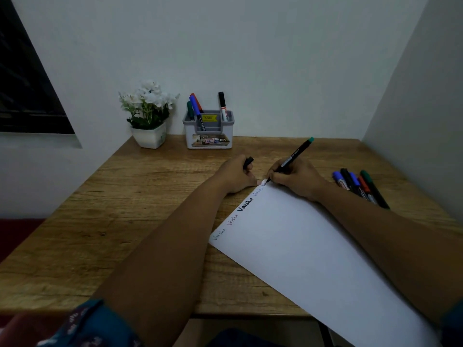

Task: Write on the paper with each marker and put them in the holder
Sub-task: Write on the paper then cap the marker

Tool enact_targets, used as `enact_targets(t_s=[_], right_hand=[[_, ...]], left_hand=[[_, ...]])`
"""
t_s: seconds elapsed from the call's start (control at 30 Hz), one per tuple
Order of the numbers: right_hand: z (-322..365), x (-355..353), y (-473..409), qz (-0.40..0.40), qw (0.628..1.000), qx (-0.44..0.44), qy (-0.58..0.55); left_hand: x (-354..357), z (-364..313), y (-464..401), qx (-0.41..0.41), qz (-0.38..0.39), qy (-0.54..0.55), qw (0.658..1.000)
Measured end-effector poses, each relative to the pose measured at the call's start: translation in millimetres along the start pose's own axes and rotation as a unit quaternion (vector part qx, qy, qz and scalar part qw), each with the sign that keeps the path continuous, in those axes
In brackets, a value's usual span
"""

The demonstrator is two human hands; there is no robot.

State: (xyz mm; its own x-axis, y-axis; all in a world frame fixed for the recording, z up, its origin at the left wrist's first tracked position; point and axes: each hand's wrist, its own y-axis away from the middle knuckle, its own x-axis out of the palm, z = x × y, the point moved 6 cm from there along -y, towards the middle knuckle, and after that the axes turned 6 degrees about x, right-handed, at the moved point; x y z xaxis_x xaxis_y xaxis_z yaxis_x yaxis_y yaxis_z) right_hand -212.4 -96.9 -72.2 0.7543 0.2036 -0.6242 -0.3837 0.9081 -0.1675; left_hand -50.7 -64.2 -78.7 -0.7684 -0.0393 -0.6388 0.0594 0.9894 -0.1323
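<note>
- Head view: the wooden table (100,221) is sitting in a corner, its far edge running along the back wall and its right edge close to the side wall; bare wood is lying open to the left of the forearms.
- The paper (313,259) is lying at a slant, its long axis running from the near right up toward the table's middle, and its near corner is hanging past the table's front edge.
- The right hand (295,180) is gripping a teal-ended marker (295,154), the tip touching the paper's far corner and the tail pointing up and to the right.
- The left hand (238,175) is resting beside that corner, fingers curling round a small dark piece, probably the marker's cap (248,162).
- Handwritten words (244,205) are running along the paper's upper left edge.
- Loose markers (360,186) are lying in a bunch near the right edge, caps pointing away toward the far left.
- The holder (208,131) is standing at the far edge with four markers upright inside, just beside a flower pot (149,137).
</note>
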Motion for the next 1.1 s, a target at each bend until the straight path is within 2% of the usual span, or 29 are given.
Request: enact_targets(t_s=[0.23,0.5,0.77,1.1], right_hand=[[-2.1,-0.9,0.3,0.0,1.0,0.003,-0.018],[-1.4,-1.1,-0.2,-0.013,1.0,0.007,0.02],[-2.3,-4.9,0.7,-0.041,0.999,0.016,-0.016],[-1.7,-4.5,0.8,-0.027,0.999,0.018,-0.003]], left_hand=[[0.2,-0.3,0.3,0.004,0.005,0.012,1.0],[1.3,1.4,-0.7,0.001,0.01,0.024,1.0],[0.9,0.6,-0.6,0.003,0.009,0.03,1.0],[1.2,0.7,-1.0,0.009,0.007,0.029,1.0]])
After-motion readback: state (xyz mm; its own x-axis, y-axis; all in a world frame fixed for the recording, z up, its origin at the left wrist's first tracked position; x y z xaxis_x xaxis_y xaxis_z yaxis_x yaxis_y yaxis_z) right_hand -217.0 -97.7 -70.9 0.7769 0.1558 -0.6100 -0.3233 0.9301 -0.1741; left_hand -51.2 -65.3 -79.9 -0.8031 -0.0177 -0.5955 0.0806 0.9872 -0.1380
